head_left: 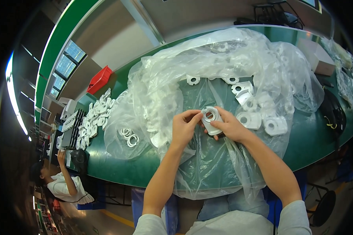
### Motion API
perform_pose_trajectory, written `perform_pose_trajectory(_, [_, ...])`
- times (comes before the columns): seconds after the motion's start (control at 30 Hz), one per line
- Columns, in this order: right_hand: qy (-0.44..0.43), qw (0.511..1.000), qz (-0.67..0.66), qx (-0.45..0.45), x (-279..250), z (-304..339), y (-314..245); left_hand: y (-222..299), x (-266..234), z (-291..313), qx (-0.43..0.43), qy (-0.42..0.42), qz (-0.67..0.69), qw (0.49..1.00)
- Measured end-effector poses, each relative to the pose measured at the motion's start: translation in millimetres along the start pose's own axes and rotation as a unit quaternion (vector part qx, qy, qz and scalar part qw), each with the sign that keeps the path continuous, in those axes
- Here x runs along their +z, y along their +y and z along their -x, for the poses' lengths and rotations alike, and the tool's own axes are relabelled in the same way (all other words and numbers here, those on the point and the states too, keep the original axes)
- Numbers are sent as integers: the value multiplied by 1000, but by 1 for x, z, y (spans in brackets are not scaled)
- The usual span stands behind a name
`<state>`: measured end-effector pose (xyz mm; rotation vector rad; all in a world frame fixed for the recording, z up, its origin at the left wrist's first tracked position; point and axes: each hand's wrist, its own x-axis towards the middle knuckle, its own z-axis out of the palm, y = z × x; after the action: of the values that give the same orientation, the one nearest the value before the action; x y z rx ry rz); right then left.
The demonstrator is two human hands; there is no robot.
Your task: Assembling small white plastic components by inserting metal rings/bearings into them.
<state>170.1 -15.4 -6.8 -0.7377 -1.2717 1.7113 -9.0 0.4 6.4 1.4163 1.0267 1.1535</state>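
Both hands meet over the middle of the green table at a white plate (213, 130) with a round hole. A pale ring (210, 113) sits around that hole; I cannot tell whether it is a separate piece. My right hand (230, 126) grips the plate from the right, thumb on its face. On the other side, my left hand (184, 126) pinches the plate's left edge beside the ring. Similar white plates (250, 120) lie to the right on clear plastic sheeting. Loose white rings (132, 140) rest in plastic to the left.
Crumpled clear plastic (219, 47) covers white parts around the work spot. Many white parts (94, 117) are heaped on the left near a red bin (99, 80). A white box (317, 56) stands at the far right. Another person (68, 184) sits at left.
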Motion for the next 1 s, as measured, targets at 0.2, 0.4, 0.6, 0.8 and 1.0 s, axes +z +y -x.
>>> perform_pose_trajectory(0.2, [-9,1000,12,-8,0,1,0,-2,1,3,24,9,-25,999])
perform_pose_trajectory(0.4, [-13,1000,4,-9,-2,2,1,-4,2,3,31,-3,-11,999])
perform_pose_trajectory(0.6, [-11,1000,13,-6,-2,1,0,-4,1,1,27,-16,-12,999])
perform_pose_trajectory(0.8, [-16,1000,4,13,-1,1,-2,-5,0,0,24,-16,-14,999])
perform_pose_trajectory(1.0, [-24,999,30,6,-4,-2,5,-7,-1,0,27,-20,-4,999])
